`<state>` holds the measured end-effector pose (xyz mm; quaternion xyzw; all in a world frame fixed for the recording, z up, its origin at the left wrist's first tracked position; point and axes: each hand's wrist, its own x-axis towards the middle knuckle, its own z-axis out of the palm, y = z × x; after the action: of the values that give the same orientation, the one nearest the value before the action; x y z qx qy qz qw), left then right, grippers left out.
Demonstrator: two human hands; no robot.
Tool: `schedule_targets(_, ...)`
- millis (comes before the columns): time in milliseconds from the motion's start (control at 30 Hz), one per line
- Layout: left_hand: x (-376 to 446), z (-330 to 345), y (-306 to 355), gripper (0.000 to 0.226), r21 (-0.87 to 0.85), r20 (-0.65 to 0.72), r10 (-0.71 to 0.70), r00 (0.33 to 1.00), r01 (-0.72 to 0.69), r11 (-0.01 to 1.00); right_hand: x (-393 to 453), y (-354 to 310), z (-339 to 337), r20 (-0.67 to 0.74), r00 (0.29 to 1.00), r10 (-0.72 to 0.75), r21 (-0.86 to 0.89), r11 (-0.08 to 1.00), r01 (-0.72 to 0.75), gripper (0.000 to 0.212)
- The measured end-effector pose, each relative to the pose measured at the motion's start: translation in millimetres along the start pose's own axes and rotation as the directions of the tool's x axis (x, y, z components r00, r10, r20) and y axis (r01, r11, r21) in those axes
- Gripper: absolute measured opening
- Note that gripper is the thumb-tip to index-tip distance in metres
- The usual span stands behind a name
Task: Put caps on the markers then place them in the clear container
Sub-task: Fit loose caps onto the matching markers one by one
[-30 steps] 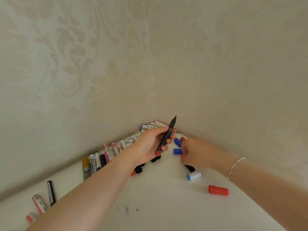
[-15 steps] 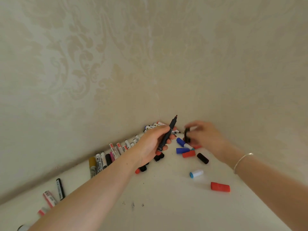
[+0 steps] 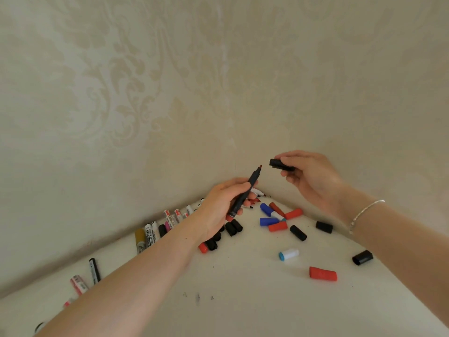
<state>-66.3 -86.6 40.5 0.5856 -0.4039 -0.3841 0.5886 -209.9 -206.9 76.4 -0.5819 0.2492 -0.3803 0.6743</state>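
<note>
I see the left hand (image 3: pixel 223 203) gripping the uncapped black marker (image 3: pixel 244 194), tip raised. The right hand (image 3: pixel 308 176) pinches the black cap (image 3: pixel 279 164) just beside the tip, above the desk (image 3: pixel 243 300) corner.

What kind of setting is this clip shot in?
Probably a room in a home: damask-patterned wallpaper meeting at a corner, a white tabletop pushed into it, and loose markers and caps.

One marker (image 3: pixel 151 235) in the row along the wall, lower left of the left hand's (image 3: pixel 222 205) grip, carries black lettering; only the word "MARKER" reads with fair confidence. Print on the neighbouring red-and-white markers (image 3: pixel 173 216) is too small to read.
</note>
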Motion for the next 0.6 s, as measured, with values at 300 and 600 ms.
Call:
schedule_targets(300, -5, 2, 5, 0.021, 0.075, -0.008, -0.007, 1.000, 0.007, 0.997, 3, 0, 6, 0.045, 0.996, -0.080, -0.185, 0.979, 0.087, 0.021)
schedule_targets(600, -10, 0, 4, 0.017, 0.157, -0.036, 0.006, 0.999, 0.000, 0.988, 3, -3, 14, 0.053, 0.987, -0.152, -0.475, 0.866, 0.158, 0.015)
